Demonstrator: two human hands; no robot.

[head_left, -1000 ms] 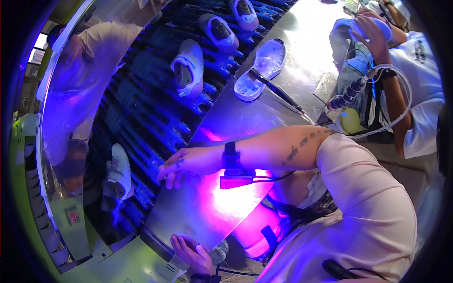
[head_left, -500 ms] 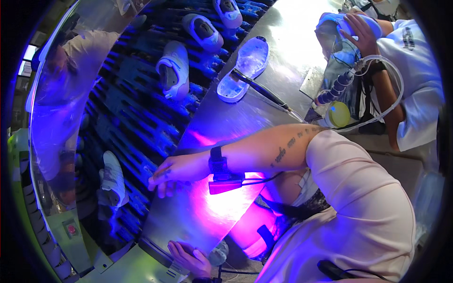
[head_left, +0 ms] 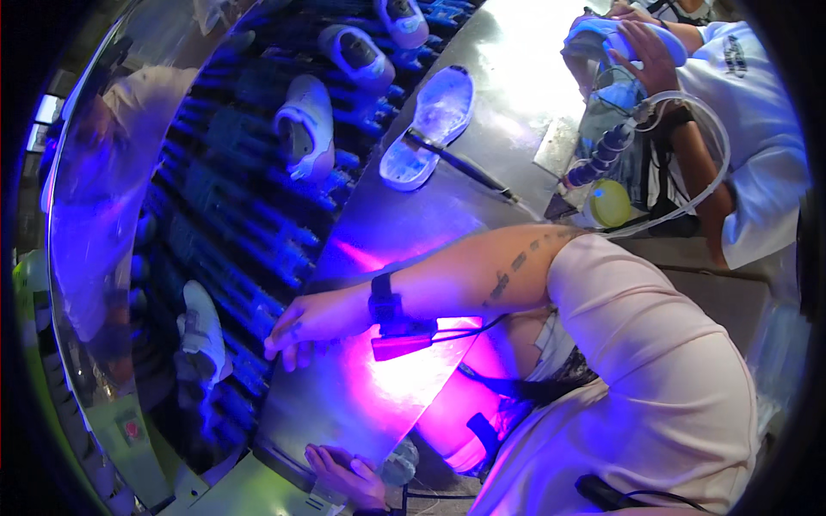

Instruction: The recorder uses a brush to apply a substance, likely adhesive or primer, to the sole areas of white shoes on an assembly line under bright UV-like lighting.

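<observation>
My right hand (head_left: 301, 329) reaches across the metal table to the edge of the dark slatted conveyor, fingers loosely spread and holding nothing I can see. A dark device is strapped to its wrist. Nearest to it, on the conveyor, lies a light sneaker (head_left: 203, 334). My left hand (head_left: 346, 477) lies low in view at the table's near edge, with fingers stretched out and nothing visible in them. A whitish shoe sole (head_left: 441, 107) rests on the table farther up. Across it lies a dark-handled brush-like tool (head_left: 465, 165).
More light shoes (head_left: 307, 129) stand on the conveyor slats (head_left: 215, 198). A clear curved shield (head_left: 86, 232) runs along the left. At the upper right, a co-worker's hands (head_left: 652, 58) hold a light shoe near a yellow pot (head_left: 608, 203) and a clear hose (head_left: 725, 146).
The view has shifted slightly, so the conveyor shoes, sole and table appear a little farther left. Both hands keep nearly the same pose.
</observation>
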